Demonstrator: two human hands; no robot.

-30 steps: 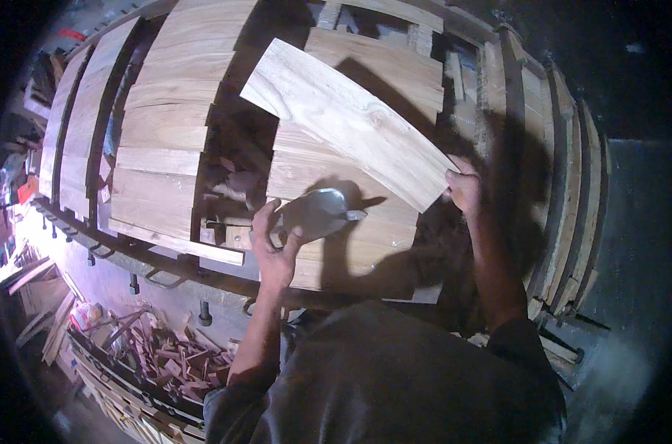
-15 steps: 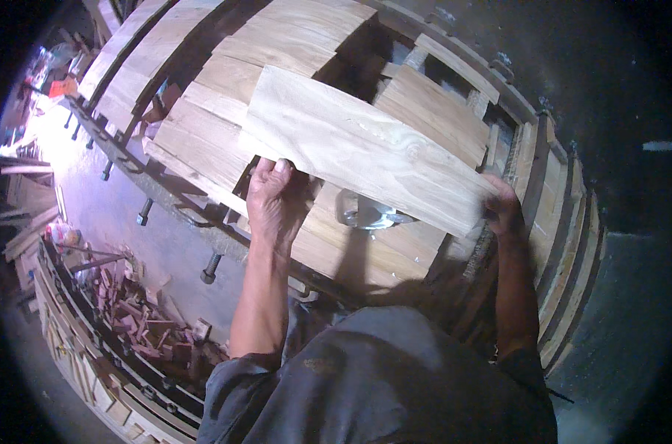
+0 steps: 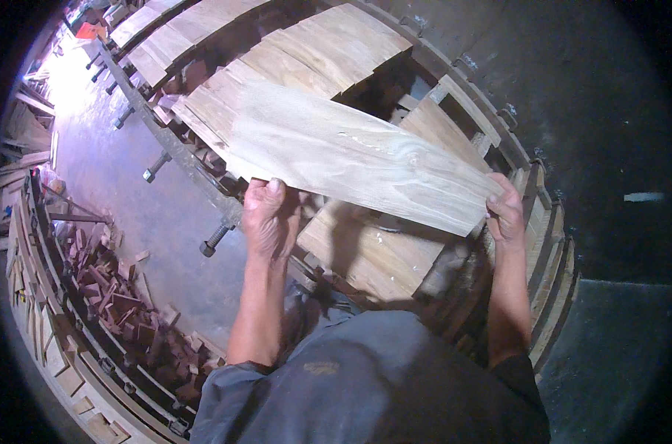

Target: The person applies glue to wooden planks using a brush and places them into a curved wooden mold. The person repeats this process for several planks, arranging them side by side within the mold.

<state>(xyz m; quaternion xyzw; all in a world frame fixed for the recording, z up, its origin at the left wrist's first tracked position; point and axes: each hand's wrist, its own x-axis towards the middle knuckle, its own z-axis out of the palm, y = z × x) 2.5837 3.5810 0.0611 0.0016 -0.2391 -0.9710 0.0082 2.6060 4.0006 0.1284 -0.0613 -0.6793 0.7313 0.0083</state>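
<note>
Running lengthwise left to right, the board (image 3: 358,159) slants — downward in view.

head cam, L of pair | is looking steeply down from wearer's head, facing fwd past shirt (image 3: 365,362) — fairly near | L hand (image 3: 269,214) + R hand (image 3: 505,211) sitting abt mid-ht | fisheye is bending straight lines twd dark rim — wide FOV
</note>
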